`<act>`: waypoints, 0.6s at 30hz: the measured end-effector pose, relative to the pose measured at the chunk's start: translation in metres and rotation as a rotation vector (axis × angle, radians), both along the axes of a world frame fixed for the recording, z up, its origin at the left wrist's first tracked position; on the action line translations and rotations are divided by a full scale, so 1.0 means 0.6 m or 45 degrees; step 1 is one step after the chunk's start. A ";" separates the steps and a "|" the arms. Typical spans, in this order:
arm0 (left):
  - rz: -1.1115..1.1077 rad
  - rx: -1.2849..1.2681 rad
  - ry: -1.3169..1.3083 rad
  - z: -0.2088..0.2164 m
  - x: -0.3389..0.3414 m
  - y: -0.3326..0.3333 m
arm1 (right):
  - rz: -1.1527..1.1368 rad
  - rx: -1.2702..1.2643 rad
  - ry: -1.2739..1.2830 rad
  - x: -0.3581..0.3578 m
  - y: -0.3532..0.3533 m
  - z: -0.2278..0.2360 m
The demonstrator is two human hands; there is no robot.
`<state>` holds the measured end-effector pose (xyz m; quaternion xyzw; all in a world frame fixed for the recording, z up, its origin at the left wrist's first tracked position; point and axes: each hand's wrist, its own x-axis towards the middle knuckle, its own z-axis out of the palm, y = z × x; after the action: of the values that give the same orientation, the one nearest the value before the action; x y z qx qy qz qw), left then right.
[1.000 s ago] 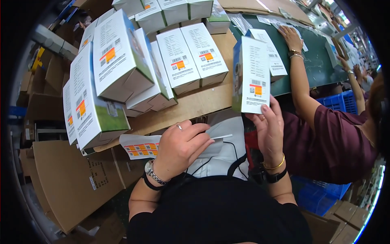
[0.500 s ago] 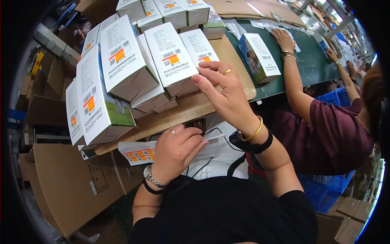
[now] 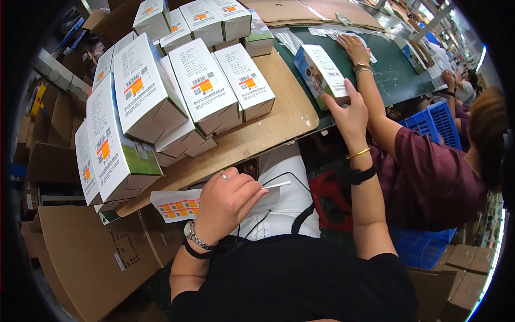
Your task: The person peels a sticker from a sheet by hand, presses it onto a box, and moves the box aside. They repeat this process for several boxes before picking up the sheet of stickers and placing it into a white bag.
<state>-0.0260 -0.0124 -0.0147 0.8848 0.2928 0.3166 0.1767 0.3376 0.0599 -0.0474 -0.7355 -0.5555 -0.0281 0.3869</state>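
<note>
My left hand (image 3: 228, 201) is closed on a white sticker sheet (image 3: 174, 208) with rows of orange labels; the sheet's rolled or folded end pokes out past my fingertips. My right hand (image 3: 348, 115) reaches out to the right, its thumb and fingers around the near end of a single white carton (image 3: 326, 67) with a picture on its side, which lies on the green table. Left of it, several similar white cartons (image 3: 206, 83) with orange labels are piled on a wooden board (image 3: 292, 104).
A co-worker in a maroon top (image 3: 429, 166) sits at my right, a hand (image 3: 354, 49) resting on white papers at the table. Blue crates (image 3: 434, 126) stand beside that person. A large open brown carton (image 3: 91, 257) is at my lower left, and flat cardboard (image 3: 287, 13) lies at the back.
My right hand has moved from the front of the carton pile rightward to the single carton and taken its near end. My left hand keeps the sticker sheet. The view has shifted slightly.
</note>
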 end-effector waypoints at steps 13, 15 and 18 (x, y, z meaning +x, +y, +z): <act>0.074 -0.045 -0.027 -0.001 0.007 0.003 | 0.509 0.229 -0.068 -0.171 -0.173 0.057; 0.077 -0.051 -0.088 0.001 0.007 0.004 | 0.590 0.229 0.004 -0.181 -0.184 0.076; 0.074 -0.088 -0.137 0.004 0.004 0.003 | 1.012 0.166 0.074 -0.208 -0.178 0.094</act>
<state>-0.0239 -0.0106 -0.0124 0.8510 0.3191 0.3585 0.2132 0.2126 -0.0467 0.0090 -0.4379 -0.7826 0.1093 0.4289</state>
